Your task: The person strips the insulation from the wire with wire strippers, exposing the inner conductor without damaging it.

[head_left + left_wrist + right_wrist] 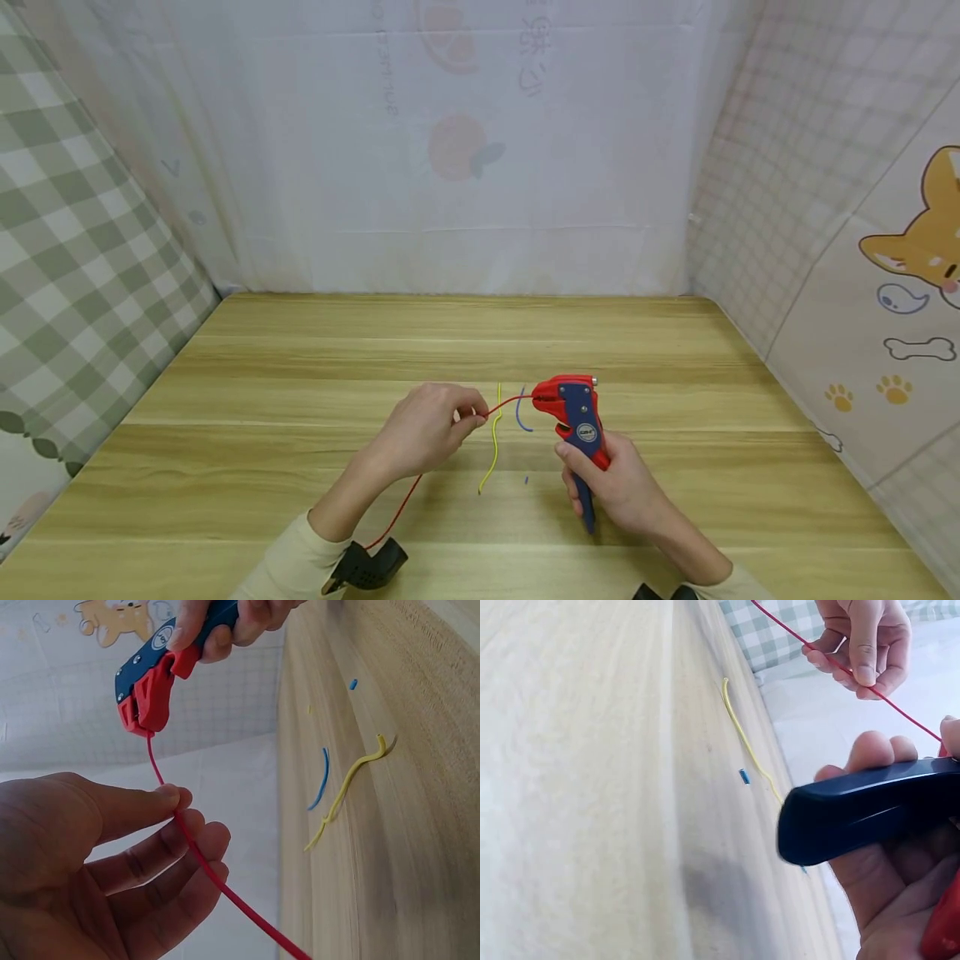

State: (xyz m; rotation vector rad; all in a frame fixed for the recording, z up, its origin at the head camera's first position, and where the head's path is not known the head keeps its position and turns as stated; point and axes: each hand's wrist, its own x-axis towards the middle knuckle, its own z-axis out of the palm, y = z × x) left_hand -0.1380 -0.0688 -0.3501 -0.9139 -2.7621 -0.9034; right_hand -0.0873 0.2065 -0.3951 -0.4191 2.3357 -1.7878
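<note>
My left hand [427,429] pinches a thin red wire [247,906] between thumb and forefinger. One end of that wire runs into the red jaws of a wire stripper [577,417] with dark blue and red handles. The other end trails back toward my left wrist. My right hand [618,483] grips the stripper by its handles, fingers wrapped round them, above the table. How far the wire goes inside the jaws is hidden.
On the wooden table [300,350], below the hands, lie a wavy yellow wire [495,450], a short curved blue wire [519,412] and a tiny blue piece [353,684]. A white curtain [465,208] hangs along the back edge, with patterned cloth at both sides.
</note>
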